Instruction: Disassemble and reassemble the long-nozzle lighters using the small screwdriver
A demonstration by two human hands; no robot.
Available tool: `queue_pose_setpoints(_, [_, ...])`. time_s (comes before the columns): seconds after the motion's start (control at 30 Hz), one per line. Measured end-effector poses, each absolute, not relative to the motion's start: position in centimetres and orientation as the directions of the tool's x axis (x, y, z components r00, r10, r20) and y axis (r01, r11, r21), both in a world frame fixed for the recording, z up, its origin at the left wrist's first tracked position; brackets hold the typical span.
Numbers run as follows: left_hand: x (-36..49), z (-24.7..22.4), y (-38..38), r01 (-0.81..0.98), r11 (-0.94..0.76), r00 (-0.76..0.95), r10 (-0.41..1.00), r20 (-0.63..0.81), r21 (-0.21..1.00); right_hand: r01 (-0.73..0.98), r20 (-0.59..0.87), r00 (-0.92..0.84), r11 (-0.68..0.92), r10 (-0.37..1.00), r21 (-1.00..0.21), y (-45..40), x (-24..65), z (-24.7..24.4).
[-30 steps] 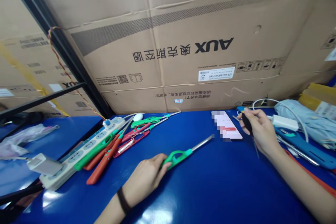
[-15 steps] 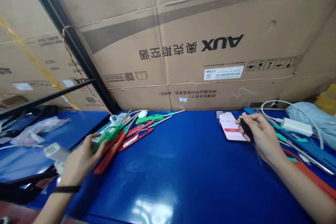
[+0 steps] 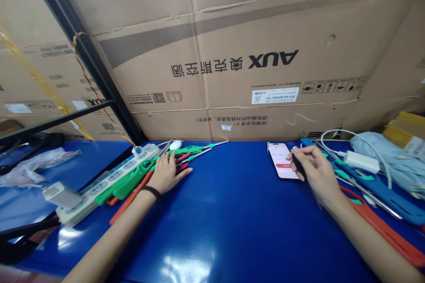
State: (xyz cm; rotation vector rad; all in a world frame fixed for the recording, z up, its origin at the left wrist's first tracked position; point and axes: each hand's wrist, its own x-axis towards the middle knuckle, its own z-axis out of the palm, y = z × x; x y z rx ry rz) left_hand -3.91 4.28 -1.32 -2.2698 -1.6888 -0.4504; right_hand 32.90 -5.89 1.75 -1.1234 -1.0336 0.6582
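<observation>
My left hand (image 3: 166, 173) lies over the heap of tools on the left, its fingers spread, touching the red and green lighter-like tools. A green tool (image 3: 129, 182) and an orange-red one (image 3: 133, 199) stick out to its lower left. Beyond the fingers are a green tool with a metal rod (image 3: 195, 149) and a white oval object (image 3: 175, 145). On the right, my right hand (image 3: 314, 172) is closed round a dark tool (image 3: 299, 166) with a thin shaft pointing down. Beside it a phone (image 3: 281, 159) showing a timer lies on the blue table (image 3: 229, 221).
A white power strip (image 3: 99, 188) with a plugged-in charger (image 3: 61, 195) runs along the left. At the right are blue tools (image 3: 381, 185), a red-orange tool (image 3: 385, 223), a white adapter (image 3: 361, 162) and light blue cloth (image 3: 395, 159). A large cardboard box (image 3: 232, 22) stands behind.
My left hand has let go of the green tool and moved right and slightly up over the other tools. The green tool now lies by the power strip. My right hand still holds the dark tool.
</observation>
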Motion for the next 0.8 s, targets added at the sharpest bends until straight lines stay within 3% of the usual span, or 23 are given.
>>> queue_pose_setpoints(0.17, [-2.7, -4.1, 3.4, 0.966, -0.259, 0.233, 0.857, 0.460, -0.006, 0.101, 0.348, 0.380, 0.336, 0.857, -0.936, -6.1, 32.5, 2.0])
queue_pose_setpoints(0.33, [-3.0, -3.7, 1.8, 0.919, -0.394, 0.341, 0.815, 0.469, 0.016, 0.068, 0.339, 0.379, 0.340, 0.861, -0.938, -6.6, 31.9, 2.5])
queue_pose_setpoints(0.7, [1.1, -1.3, -3.2, 0.685, -0.690, 0.643, 0.724, 0.251, 0.235, 0.092, 0.342, 0.360, 0.332, 0.868, -0.939, -6.5, 32.0, 2.1])
queue_pose_setpoints(0.8, [2.6, -0.3, -5.0, 0.558, -0.770, 0.763, 0.623, 0.171, 0.310, 0.112, 0.402, 0.374, 0.390, 0.836, -0.914, -6.8, 31.9, 2.5])
